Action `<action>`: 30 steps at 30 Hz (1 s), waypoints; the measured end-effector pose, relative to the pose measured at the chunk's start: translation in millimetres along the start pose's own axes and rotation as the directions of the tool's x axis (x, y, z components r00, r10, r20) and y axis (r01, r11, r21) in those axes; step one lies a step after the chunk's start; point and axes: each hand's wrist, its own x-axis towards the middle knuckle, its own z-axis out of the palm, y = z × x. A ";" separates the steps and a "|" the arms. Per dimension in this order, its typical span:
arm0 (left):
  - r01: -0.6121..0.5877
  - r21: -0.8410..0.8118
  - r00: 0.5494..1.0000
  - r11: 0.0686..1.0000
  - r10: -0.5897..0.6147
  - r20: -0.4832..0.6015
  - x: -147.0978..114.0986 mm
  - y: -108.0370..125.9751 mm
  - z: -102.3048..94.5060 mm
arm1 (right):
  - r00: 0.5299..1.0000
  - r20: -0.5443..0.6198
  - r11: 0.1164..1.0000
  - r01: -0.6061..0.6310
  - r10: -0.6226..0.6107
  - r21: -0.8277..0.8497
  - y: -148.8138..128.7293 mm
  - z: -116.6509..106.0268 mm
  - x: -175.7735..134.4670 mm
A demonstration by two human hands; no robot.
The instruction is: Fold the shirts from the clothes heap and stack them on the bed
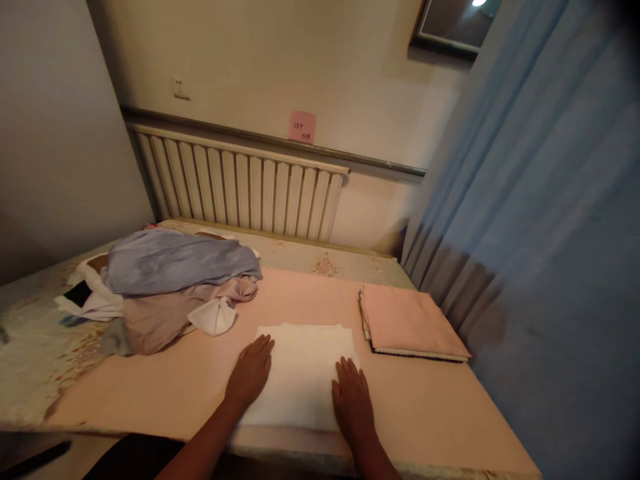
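A white folded cloth (303, 380), perhaps a garment, lies flat on the pink mat (420, 413) in front of me. On its left edge rests my left hand (250, 370), palm down with the fingers stretched out. My right hand (353, 400) lies flat along the right edge, its fingers extended. Neither hand grips anything. To the right sits a neat stack of folded cloths (415, 320), pink on top. A loose heap of clothes lies at the left, with a blue-grey ribbed garment (180, 260) over a mauve one (165, 317).
A radiator (240, 187) runs along the wall behind the table. Blue curtains (540, 267) hang close to the table's right side. A pink paper note (303, 127) is stuck above the radiator. A floral cover (30, 360) shows under the mat at left.
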 end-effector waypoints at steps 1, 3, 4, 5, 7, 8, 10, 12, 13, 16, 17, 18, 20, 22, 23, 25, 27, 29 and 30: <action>0.000 -0.002 1.000 1.000 0.000 0.000 0.0 -0.1 0.0 | 1.000 0.000 1.000 -0.001 0.001 0.002 0.0 0.0 0.0; 0.000 -0.012 1.000 1.000 0.000 -0.004 0.0 -0.3 0.2 | 1.000 0.004 1.000 -0.011 0.011 0.004 -0.3 -0.2 0.1; 0.000 -0.018 1.000 1.000 0.000 -0.008 0.1 -0.4 0.5 | 1.000 0.006 1.000 -0.015 0.015 0.005 -0.6 -0.3 0.2; 0.001 -0.025 1.000 1.000 -0.001 -0.012 0.1 -0.5 0.8 | 1.000 0.005 1.000 -0.017 0.017 0.006 -1.0 -0.4 0.4; 0.005 -0.036 1.000 0.999 -0.005 -0.015 0.2 -0.7 1.4 | 1.000 0.000 1.000 -0.019 0.019 0.010 -2.0 -0.5 0.4; 0.009 -0.039 1.000 0.999 -0.009 -0.016 0.2 -0.6 1.6 | 1.000 -0.005 1.000 -0.019 0.020 0.014 -2.4 -0.4 0.3; 0.015 -0.040 1.000 0.999 -0.015 -0.013 0.4 -0.4 1.5 | 0.999 -0.016 0.999 -0.033 0.034 0.022 -2.7 0.2 -0.4; 0.015 -0.035 1.000 0.999 -0.015 -0.007 0.5 0.0 0.9 | 0.999 -0.013 0.999 -0.038 0.039 0.026 -1.7 1.4 -1.5; 0.012 -0.032 1.000 0.999 -0.012 -0.003 0.6 0.3 0.4 | 0.999 -0.003 0.999 -0.036 0.036 0.026 -0.7 2.1 -1.8; 0.005 -0.025 1.000 1.000 -0.005 -0.001 0.7 1.0 -0.9 | 0.998 0.041 0.999 -0.046 0.045 0.029 1.1 1.8 1.1; 0.004 -0.026 1.000 1.000 -0.004 -0.003 0.7 1.2 -1.2 | 0.996 0.052 0.997 -0.068 0.066 0.033 0.2 0.4 4.4; 0.004 -0.030 1.000 1.000 -0.005 -0.006 0.7 1.4 -1.4 | 0.994 0.059 0.995 -0.095 0.092 0.039 -2.0 -1.7 9.1; 0.006 -0.041 1.000 0.999 -0.007 -0.011 0.7 1.5 -1.7 | 0.991 0.063 0.991 -0.123 0.119 0.060 -11.1 -7.2 22.3; 0.008 -0.051 1.000 0.999 -0.008 -0.011 0.5 1.5 -2.0 | 0.994 0.055 0.990 -0.102 0.097 0.093 -25.4 -11.5 38.6; 0.007 -0.053 1.000 0.999 -0.008 -0.009 0.4 1.4 -2.2 | 0.996 0.053 0.991 -0.074 0.068 0.112 -33.4 -12.1 46.8; 0.008 -0.053 1.000 0.999 -0.009 -0.007 0.1 1.4 -2.7 | 0.998 0.054 0.989 -0.017 0.009 0.147 -48.3 -9.3 61.1; 0.013 -0.050 1.000 0.999 -0.013 -0.003 0.1 1.6 -3.4 | 0.997 0.069 0.985 0.031 -0.044 0.169 -57.6 -2.2 71.0; 0.018 -0.044 1.000 0.999 -0.018 0.004 0.3 2.0 -4.0 | 0.991 0.091 0.981 0.080 -0.097 0.179 -58.7 6.0 76.7; 0.016 -0.041 1.000 0.999 -0.016 0.008 0.5 2.2 -4.2 | 0.988 0.099 0.979 0.097 -0.116 0.178 -56.4 9.6 78.5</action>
